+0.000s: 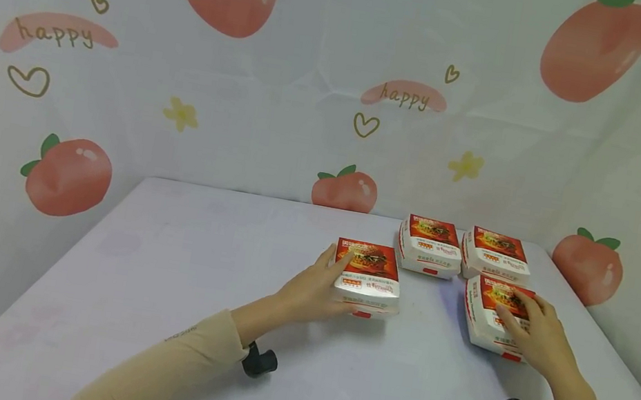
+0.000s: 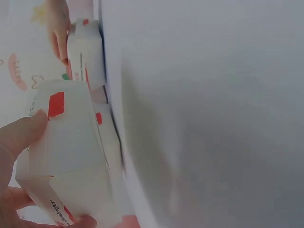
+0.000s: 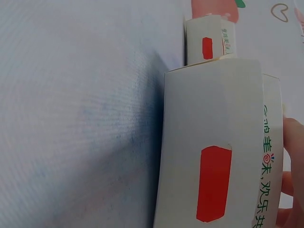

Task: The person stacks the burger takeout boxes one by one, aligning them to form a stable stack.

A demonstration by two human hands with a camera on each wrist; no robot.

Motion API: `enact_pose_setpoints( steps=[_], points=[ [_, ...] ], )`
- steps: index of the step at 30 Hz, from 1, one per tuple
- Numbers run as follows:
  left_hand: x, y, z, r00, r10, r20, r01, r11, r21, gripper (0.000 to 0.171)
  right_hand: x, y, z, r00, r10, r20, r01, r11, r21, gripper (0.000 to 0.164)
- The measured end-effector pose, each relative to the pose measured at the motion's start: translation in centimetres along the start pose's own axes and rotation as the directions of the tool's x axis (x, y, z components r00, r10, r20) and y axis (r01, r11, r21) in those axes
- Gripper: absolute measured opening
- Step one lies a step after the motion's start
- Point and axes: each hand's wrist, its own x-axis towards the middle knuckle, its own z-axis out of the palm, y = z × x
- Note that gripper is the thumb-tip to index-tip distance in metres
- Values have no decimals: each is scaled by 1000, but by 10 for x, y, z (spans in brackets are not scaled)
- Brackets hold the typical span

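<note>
1 box [image 1: 365, 294] is gripped by L hand [image 1: 315, 291], thumb on near face, fingers round side, prob. for control just off table [image 1: 191, 263]. R box [image 1: 486, 326], set before 2 rear boxes [image 1: 431, 247], is covered by relaxed R hand [image 1: 547, 337], prob. for steadying.

Head view: from above, forward and down over the table [image 1: 160, 258]. Wrist views: close in, apparently rolled sideways; left one shares the right hand [image 1: 544, 337] with head.
</note>
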Motion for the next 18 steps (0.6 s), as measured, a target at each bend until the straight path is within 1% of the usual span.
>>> enact_pose_setpoints(
  steps=[3, 12, 18],
  points=[
    [-7, -8, -6, 1000, -14, -15, 14, 1000, -26, 87, 0, -1, 0, 1000, 1, 3, -1, 1000, 0, 77],
    [-29, -33, -16, 997, -44, -65, 42, 999, -24, 88, 1, 2, 2, 1000, 4, 3, -4, 1000, -3, 77],
    [-38, -46, -19, 993, -72, -92, 69, 997, -33, 88, 1, 2, 3, 1000, 8, -6, -8, 1000, 2, 77]
  ],
)
